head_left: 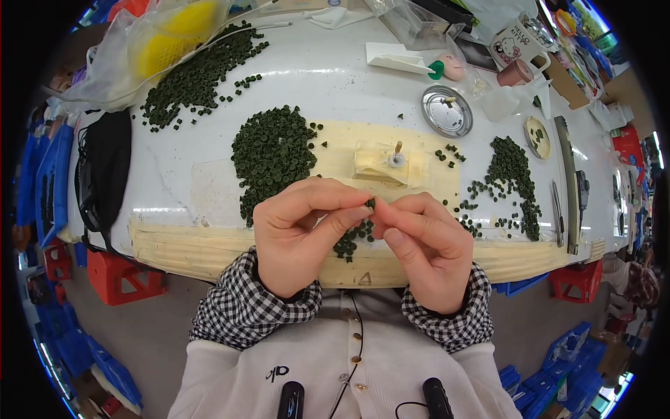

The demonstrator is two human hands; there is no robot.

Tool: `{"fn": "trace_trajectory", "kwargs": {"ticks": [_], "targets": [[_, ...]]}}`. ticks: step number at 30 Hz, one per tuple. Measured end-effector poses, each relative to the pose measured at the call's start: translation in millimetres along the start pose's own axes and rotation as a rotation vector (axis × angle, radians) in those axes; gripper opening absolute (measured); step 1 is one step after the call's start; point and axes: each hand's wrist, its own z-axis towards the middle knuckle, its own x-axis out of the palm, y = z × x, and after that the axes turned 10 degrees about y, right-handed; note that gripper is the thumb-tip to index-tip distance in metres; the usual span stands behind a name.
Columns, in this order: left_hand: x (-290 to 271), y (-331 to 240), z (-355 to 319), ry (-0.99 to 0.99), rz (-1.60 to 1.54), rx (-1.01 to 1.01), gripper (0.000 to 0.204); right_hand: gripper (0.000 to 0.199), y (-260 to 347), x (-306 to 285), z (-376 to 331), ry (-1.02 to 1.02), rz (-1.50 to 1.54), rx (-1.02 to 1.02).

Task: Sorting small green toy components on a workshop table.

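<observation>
Pinching a green part with left hand in closed grip; steady lightly with right hand in near-closed grip of unclear contents.

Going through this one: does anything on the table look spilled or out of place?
Only minor things: one dark green piece lies alone on the white tabletop, so it looks stray. Near the right-hand pile, loose pieces are scattered rather than gathered. I see no obvious damage.
</observation>
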Motion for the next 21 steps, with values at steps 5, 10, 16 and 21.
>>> {"fn": "trace_trajectory", "kwargs": {"ticks": [5, 10, 16, 21], "targets": [[0.7, -3.9, -0.9, 0.001, -0.069, -0.068, 0.017, 0.03, 2.2, -1.8, -1.5, 0.024, -0.052, 0.012], [-1.0, 0.6, -1.4, 0.033, -0.164, -0.09, 0.017, 0.03, 3.2, -4.0, -0.7, 0.029, -0.213, -0.054], [0.1, -1.3, -1.8, 0.015, -0.199, -0.115, 0.017, 0.031, 4.2, -6.1, 1.6, 0.035, -0.263, -0.077], [-0.5, -1.1, -2.3, 0.021, -0.225, -0.097, 0.017, 0.031, 5.9, -8.5, 2.7, 0.056, -0.265, -0.07]]}}
